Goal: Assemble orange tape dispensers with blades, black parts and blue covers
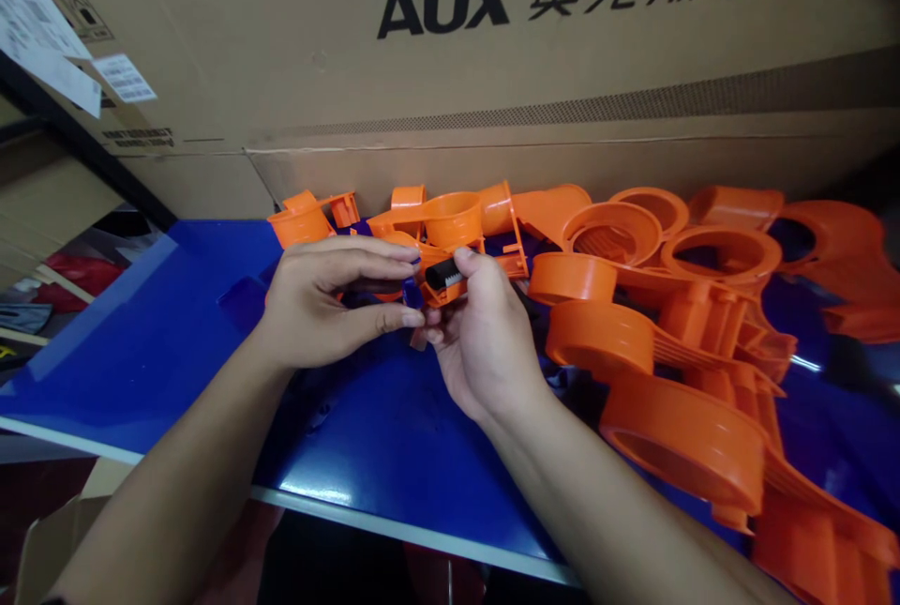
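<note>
My right hand (485, 333) grips an orange tape dispenser (437, 297), with the thumb pressed near its black roller (442, 274). A pale serrated edge shows beside that roller. My left hand (330, 300) pinches a small dark blue plastic piece (412, 293) between thumb and fingers, close against the left end of the roller. Whether the blue piece touches the dispenser I cannot tell. Fingers hide part of the dispenser's body.
Several orange dispensers (597, 335) are piled along the right and back of the blue tabletop (169, 305). Behind stands a large cardboard box (295, 42). A pale edge (422, 530) runs along the table's front. Shelving with assorted goods (70, 281) is at the left.
</note>
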`<state>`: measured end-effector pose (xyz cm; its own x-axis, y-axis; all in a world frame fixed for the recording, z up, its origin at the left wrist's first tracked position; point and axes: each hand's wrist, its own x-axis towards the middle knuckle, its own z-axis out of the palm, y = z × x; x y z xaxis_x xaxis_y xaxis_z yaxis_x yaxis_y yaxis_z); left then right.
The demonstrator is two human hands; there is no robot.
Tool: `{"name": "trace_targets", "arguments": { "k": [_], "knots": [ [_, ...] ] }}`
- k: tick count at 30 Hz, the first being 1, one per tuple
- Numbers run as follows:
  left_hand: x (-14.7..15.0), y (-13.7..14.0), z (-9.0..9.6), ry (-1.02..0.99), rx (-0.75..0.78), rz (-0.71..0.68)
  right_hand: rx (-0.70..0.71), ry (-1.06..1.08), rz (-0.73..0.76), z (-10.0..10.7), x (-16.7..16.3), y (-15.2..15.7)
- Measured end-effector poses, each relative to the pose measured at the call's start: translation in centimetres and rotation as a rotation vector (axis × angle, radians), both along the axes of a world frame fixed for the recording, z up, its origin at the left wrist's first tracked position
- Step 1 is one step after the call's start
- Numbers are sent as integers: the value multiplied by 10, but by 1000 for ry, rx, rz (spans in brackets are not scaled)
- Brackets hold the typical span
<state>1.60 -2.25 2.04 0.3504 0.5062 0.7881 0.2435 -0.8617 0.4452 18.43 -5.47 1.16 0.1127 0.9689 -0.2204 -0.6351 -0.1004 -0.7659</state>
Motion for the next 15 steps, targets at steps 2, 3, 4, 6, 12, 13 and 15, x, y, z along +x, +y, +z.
{"name": "trace_targets", "arguments": {
  "k": [2, 3, 4, 6, 12, 13, 15],
  "knots": [
    [1, 0, 0, 13, 13, 0, 6, -3, 2, 0, 0, 0],
    [2, -1, 1, 23, 23, -2, 9, -6, 2, 0, 0, 0],
    [2, -1, 1, 34, 33, -4, 11, -8, 2, -1, 0, 0],
    [3, -2, 2, 53, 59, 2, 17, -14, 0, -2, 0, 0],
    [4, -7, 2, 115, 116, 54, 33, -35, -27, -4, -2, 0],
    [3, -8, 2, 131, 124, 66, 34, -38, -29, -4, -2, 0],
    [3, -9, 1, 156, 153, 86, 34, -46, -29, -5, -2, 0]
  ]
}}
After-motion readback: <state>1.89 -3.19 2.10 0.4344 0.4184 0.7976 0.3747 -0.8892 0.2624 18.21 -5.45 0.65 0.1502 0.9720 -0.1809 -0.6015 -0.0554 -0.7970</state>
